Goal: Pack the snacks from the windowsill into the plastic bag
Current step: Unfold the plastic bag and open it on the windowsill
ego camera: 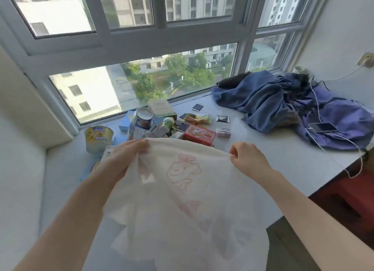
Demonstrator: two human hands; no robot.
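Observation:
I hold a white translucent plastic bag (182,200) with a pink cartoon print stretched between both hands above the windowsill (273,149). My left hand (123,157) grips its top left edge, and my right hand (249,159) pinches the top right edge. Beyond the bag lies a pile of snacks: a yellow noodle cup (98,138), a red box (199,136), a can with a white lid (142,118), a small bottle (167,123), a tan box (160,108) and several small packets (222,119). The bag hides the near part of the pile.
Crumpled blue clothes (269,102) cover the right end of the sill, with a phone (322,127) and white cable on them. A wall socket (365,59) is at the far right. Window glass stands right behind the snacks. Red furniture (344,200) sits below the sill's right edge.

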